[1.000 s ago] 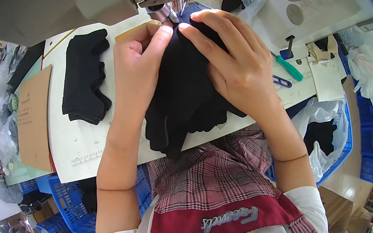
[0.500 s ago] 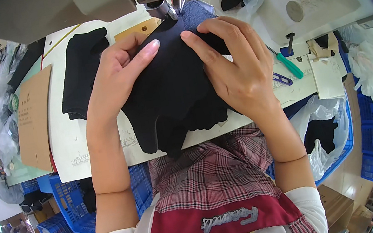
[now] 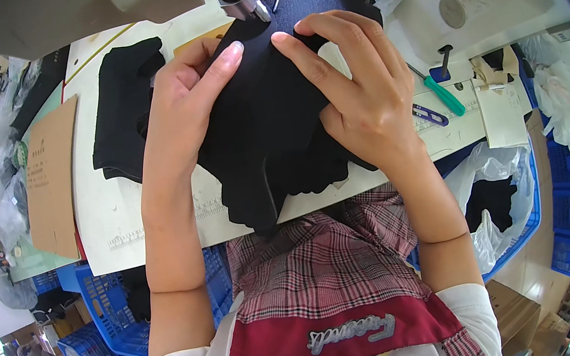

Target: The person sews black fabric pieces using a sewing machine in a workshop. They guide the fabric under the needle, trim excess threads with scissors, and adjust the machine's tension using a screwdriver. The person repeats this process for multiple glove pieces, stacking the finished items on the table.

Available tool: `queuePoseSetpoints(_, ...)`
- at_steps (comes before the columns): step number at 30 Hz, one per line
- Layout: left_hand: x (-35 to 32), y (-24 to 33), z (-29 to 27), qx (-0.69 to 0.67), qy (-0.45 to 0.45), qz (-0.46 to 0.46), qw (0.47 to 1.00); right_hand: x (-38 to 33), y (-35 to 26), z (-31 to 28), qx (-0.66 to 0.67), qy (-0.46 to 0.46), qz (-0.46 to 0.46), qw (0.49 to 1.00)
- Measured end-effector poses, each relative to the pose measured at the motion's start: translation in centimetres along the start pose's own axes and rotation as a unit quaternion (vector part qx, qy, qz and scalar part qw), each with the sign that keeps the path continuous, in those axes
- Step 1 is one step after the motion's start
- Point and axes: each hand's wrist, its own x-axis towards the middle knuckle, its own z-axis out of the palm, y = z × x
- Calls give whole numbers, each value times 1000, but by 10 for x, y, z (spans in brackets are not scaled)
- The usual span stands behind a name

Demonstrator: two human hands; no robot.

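Black cloth (image 3: 263,110) lies between left hand (image 3: 184,97) and right hand (image 3: 364,87), both loosely spread.

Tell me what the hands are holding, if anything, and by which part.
Black fabric: the left hand is at its upper left edge, the right hand lies over its upper right part. Whether either grips it cannot be told.

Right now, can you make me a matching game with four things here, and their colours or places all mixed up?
Things:
1. screwdriver handle
2. middle black cloth
3. cardboard sheet
4. apron

Colours or places:
A. brown
B. checked, with a dark red band
C. green
D. between the left hand and right hand

Right pairs: 1-C, 2-D, 3-A, 4-B
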Motion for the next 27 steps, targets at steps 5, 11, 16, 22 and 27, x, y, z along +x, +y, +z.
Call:
queuePoseSetpoints(5, -1, -7, 4, -27, 7, 12, 1000, 0, 2, 0, 7, 4, -4, 1000)
queuePoseSetpoints(11, -6, -6, 16, -67, 22, 8, 998, -2, 0, -3, 24, 1, -6, 1000)
queuePoseSetpoints(16, -10, -7, 20, -56, 46, 17, 997, -7, 4, -3, 26, 24, -36, 999)
queuePoseSetpoints(22, -27, -14, 21, 132, 176, 124, 968, -3, 15, -1, 36, 36, -59, 997)
queuePoseSetpoints(27, -31, -25, 15, 359, 127, 448, 809, 1, 18, -3, 77, 18, -31, 996)
